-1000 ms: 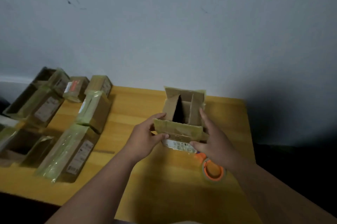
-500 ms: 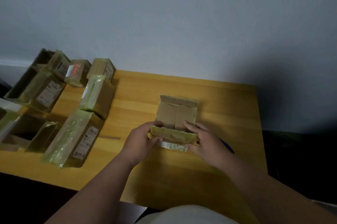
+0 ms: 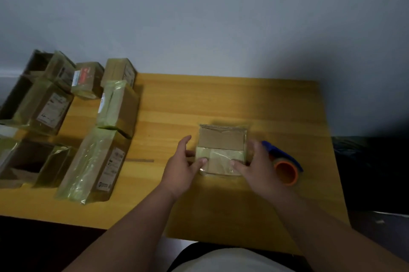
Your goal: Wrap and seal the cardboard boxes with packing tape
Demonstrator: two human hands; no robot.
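A small cardboard box (image 3: 222, 139) stands in the middle of the wooden table (image 3: 221, 103), its flaps folded down flat, with old clear tape on the near flap. My left hand (image 3: 180, 169) lies along the box's left side with straight fingers, its thumb pressing the near flap. My right hand (image 3: 257, 166) lies along the right side the same way, thumb on the near flap. A tape dispenser (image 3: 284, 166) with an orange roll and blue handle lies just right of my right hand.
Several boxes wrapped in tape stand on the table's left part, the nearest a long box (image 3: 93, 167) and a smaller one (image 3: 119, 108) behind it. An open empty box (image 3: 26, 161) sits at the far left. A grey wall rises behind the table.
The box's upright flaps have been folded down and now lie flat under my thumbs. The camera has tilted down, and the tape dispenser shows again beside my right hand.
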